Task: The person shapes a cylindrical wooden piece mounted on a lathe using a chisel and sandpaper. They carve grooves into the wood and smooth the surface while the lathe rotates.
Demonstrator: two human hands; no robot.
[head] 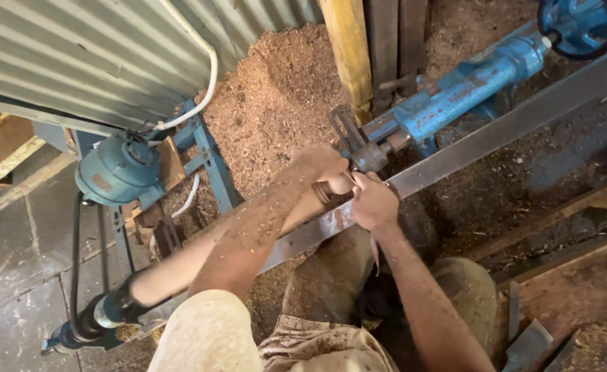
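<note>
A: Where's the wood pc?
B: Long turned wooden spindle (179, 272) on the lathe, running near-left to far-right. Its far end sits under my left hand (321, 165), fingers curled over it, just beside the blue tailstock (455, 93)
A: Rt hand?
B: My right hand (372, 203) wraps it from the near side, thumb on top, fingers closed

Woodturning workshop, blue lathe (455, 89), sawdust heap (276, 96)

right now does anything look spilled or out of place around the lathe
Yes. Sawdust is heaped against the metal wall behind the lathe, and shavings cover the left arm. Both hands, left hand and right hand, grip the wood piece at the tailstock end.
</note>
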